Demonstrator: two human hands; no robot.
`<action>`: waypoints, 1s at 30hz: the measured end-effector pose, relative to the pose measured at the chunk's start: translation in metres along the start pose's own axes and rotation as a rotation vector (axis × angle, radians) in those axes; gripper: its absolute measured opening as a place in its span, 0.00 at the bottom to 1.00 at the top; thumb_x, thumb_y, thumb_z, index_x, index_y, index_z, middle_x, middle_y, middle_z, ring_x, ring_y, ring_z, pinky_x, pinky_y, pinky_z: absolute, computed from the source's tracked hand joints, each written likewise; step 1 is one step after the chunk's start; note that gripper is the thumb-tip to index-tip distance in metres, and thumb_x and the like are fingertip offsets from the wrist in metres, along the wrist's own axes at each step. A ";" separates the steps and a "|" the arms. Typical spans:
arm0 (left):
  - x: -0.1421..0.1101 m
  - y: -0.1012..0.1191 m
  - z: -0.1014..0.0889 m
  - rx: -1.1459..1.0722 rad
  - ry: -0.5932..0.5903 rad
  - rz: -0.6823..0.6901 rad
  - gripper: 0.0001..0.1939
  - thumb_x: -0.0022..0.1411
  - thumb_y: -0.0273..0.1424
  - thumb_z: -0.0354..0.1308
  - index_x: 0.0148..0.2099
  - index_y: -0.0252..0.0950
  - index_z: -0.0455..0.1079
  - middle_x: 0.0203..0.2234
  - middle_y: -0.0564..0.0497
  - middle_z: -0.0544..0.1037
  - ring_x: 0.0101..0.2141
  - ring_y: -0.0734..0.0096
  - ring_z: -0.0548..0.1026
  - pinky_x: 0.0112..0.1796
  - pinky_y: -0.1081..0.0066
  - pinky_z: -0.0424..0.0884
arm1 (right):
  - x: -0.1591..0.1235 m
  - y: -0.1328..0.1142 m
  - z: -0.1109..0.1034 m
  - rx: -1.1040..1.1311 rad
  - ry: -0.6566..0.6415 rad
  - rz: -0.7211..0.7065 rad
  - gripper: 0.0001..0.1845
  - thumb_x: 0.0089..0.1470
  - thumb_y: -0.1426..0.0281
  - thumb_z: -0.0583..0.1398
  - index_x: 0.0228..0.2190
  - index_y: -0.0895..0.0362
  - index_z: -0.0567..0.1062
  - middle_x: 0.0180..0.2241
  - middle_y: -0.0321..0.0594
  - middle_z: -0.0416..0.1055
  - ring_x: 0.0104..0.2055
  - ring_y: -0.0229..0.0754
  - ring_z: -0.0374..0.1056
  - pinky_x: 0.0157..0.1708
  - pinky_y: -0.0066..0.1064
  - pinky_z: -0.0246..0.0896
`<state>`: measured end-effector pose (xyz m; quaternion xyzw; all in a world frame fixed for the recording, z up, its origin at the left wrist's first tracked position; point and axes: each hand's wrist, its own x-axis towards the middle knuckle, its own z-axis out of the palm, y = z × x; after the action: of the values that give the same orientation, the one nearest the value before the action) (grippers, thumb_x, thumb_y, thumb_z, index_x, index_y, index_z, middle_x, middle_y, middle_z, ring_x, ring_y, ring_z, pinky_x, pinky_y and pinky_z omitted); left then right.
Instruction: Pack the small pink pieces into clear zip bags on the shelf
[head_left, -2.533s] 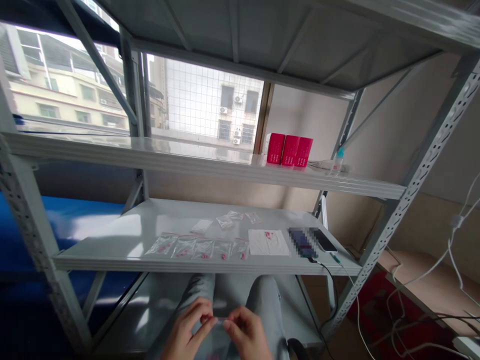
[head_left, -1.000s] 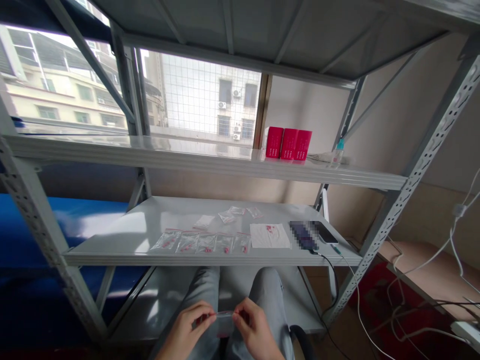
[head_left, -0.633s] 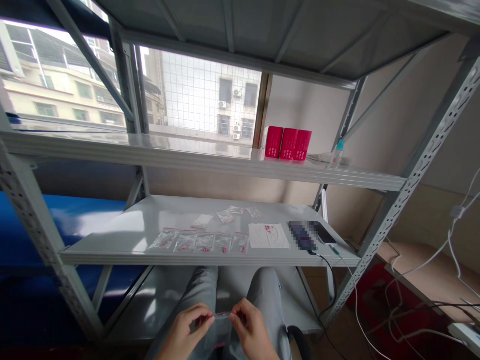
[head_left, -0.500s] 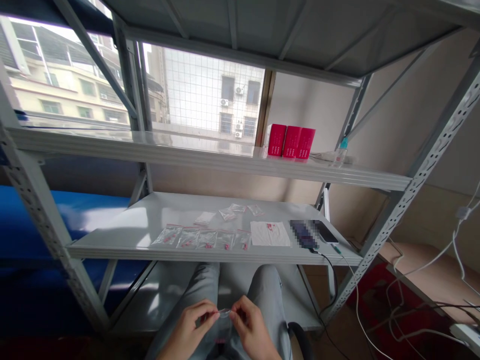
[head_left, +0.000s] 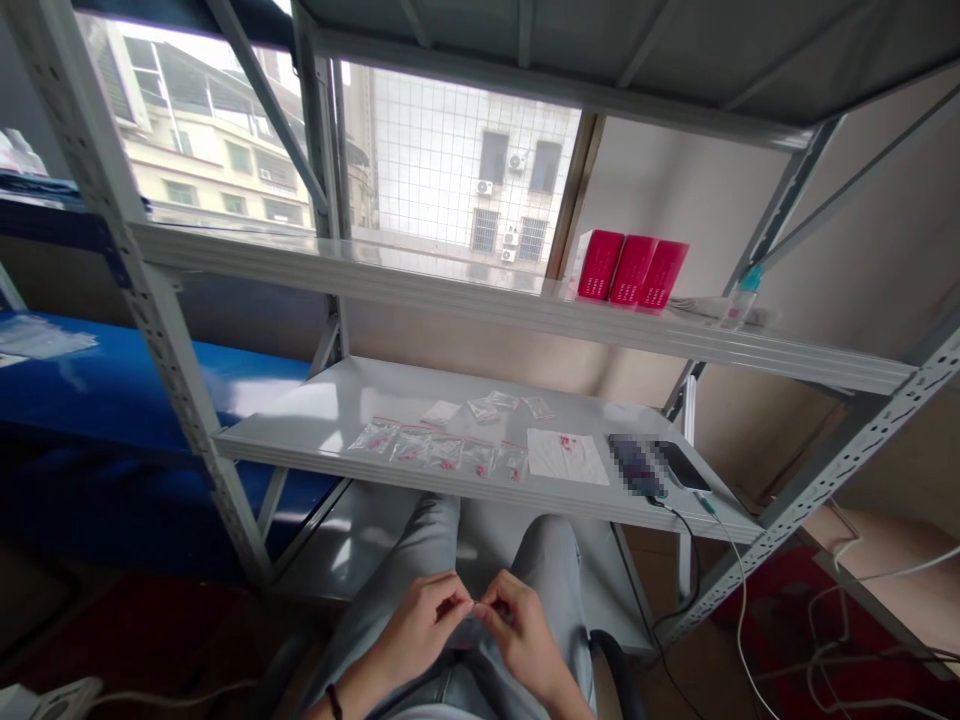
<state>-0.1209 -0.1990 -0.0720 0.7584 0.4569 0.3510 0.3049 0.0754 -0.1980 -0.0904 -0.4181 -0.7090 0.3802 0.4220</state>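
Over my lap, my left hand [head_left: 424, 622] and my right hand [head_left: 517, 628] meet, each with thumb and forefinger pinched on the top edge of a small clear zip bag [head_left: 471, 634]. Most of that bag is hard to see against my jeans; a faint pinkish patch shows low down in it. In front of me on the shelf [head_left: 315, 440] lies a row of clear zip bags [head_left: 445, 456] with small red pieces inside. To their right, a white cloth [head_left: 551, 468] carries a few loose red pieces [head_left: 568, 443].
Several more small bags [head_left: 484, 410] lie behind the row. Two phones, one blurred [head_left: 636, 465] and one dark [head_left: 681, 466], sit at the right with cables hanging over the edge. Above, the upper shelf [head_left: 450, 300] holds red boxes [head_left: 634, 270] and a bottle [head_left: 741, 298].
My hands have come closer together, fingertips now nearly touching along the bag's top edge. The view has turned to the left, so the shelf sits further right.
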 end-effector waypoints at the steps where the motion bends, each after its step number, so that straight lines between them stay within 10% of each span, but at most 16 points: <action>1: 0.000 0.003 -0.002 0.017 -0.005 0.008 0.13 0.68 0.31 0.55 0.29 0.38 0.70 0.25 0.52 0.77 0.28 0.70 0.74 0.32 0.73 0.64 | 0.001 -0.002 0.000 -0.015 -0.008 0.000 0.17 0.63 0.59 0.61 0.26 0.56 0.71 0.28 0.36 0.67 0.31 0.41 0.63 0.31 0.29 0.54; 7: 0.014 0.020 -0.041 0.042 -0.027 0.071 0.13 0.66 0.31 0.56 0.28 0.37 0.71 0.24 0.53 0.76 0.27 0.71 0.71 0.30 0.72 0.62 | 0.007 0.003 -0.017 -0.041 0.025 -0.021 0.22 0.64 0.53 0.60 0.26 0.56 0.69 0.26 0.35 0.64 0.29 0.39 0.60 0.30 0.29 0.51; 13: 0.092 -0.009 -0.177 -0.016 0.268 -0.052 0.20 0.62 0.47 0.59 0.38 0.34 0.78 0.33 0.48 0.82 0.36 0.62 0.76 0.38 0.69 0.70 | 0.007 0.042 -0.066 0.075 0.507 0.190 0.29 0.57 0.42 0.60 0.24 0.54 0.65 0.22 0.30 0.55 0.26 0.39 0.52 0.27 0.31 0.49; 17: 0.158 -0.041 -0.231 0.246 0.187 -0.118 0.27 0.60 0.53 0.56 0.40 0.32 0.80 0.33 0.45 0.84 0.35 0.60 0.77 0.35 0.70 0.70 | 0.007 0.046 -0.069 0.172 0.460 0.236 0.28 0.57 0.41 0.60 0.26 0.54 0.67 0.22 0.30 0.54 0.26 0.39 0.50 0.26 0.31 0.48; 23: 0.194 -0.072 -0.225 0.483 0.116 -0.096 0.19 0.54 0.46 0.61 0.34 0.36 0.81 0.30 0.45 0.84 0.34 0.56 0.78 0.37 0.67 0.70 | 0.008 0.040 -0.062 0.173 0.370 0.205 0.28 0.57 0.42 0.60 0.25 0.53 0.64 0.23 0.30 0.53 0.27 0.39 0.50 0.27 0.31 0.49; 30: 0.214 -0.080 -0.199 0.708 0.105 0.076 0.17 0.60 0.35 0.56 0.47 0.35 0.81 0.49 0.38 0.82 0.49 0.49 0.74 0.53 0.58 0.66 | 0.010 0.047 -0.061 0.157 0.363 0.198 0.29 0.57 0.42 0.60 0.25 0.53 0.63 0.23 0.30 0.53 0.26 0.38 0.50 0.28 0.31 0.49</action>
<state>-0.2487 0.0549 0.0329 0.8142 0.5368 0.2206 -0.0138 0.1410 -0.1609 -0.1077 -0.5129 -0.5453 0.3923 0.5345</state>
